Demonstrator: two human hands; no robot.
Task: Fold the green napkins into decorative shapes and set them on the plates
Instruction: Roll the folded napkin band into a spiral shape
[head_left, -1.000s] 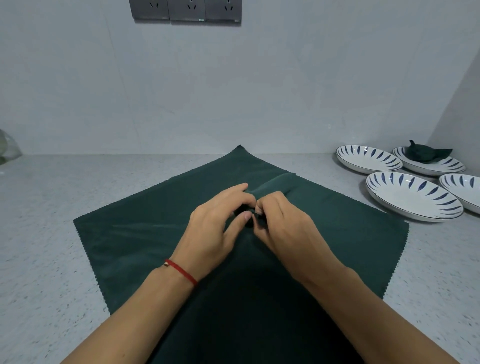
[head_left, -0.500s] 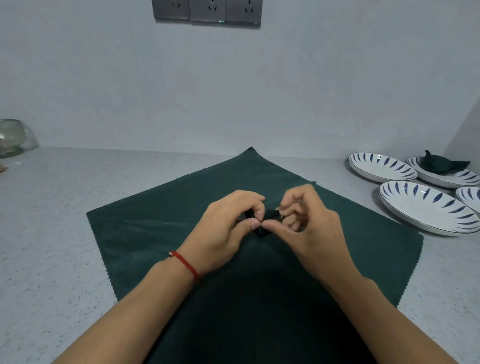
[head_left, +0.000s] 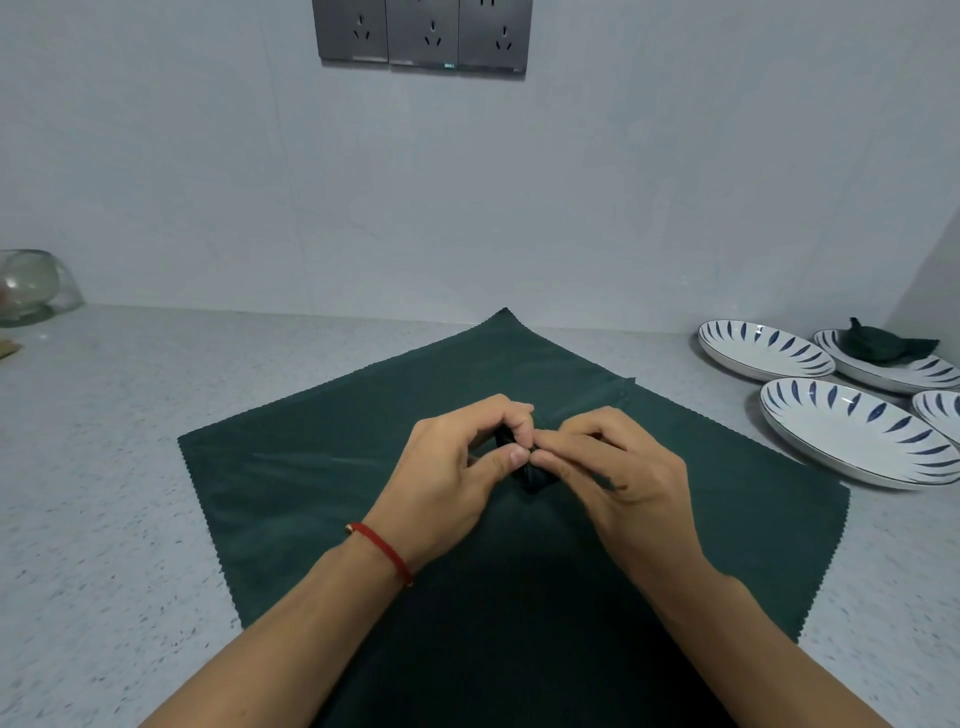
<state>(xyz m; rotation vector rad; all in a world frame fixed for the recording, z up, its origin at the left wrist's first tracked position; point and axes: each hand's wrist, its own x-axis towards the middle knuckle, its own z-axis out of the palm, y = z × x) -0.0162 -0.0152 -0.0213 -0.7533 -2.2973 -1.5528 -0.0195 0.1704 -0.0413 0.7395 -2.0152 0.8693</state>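
While the large dark green cloth napkin (head_left: 322, 478) lies flat on the speckled grey counter (head_left: 104, 467), left hand (head_left: 457, 467) and right hand (head_left: 618, 467) both pinch its bunched centre.

A large dark green cloth napkin (head_left: 322, 493) with zigzag-cut edges lies spread flat on the speckled grey table (head_left: 104, 467), one corner pointing to 12 o'clock. Its centre is gathered into a small raised bunch (head_left: 530, 475). At 2 o'clock sit four white plates with blue leaf marks (head_left: 852, 431); the farthest holds a folded green napkin (head_left: 878, 345).
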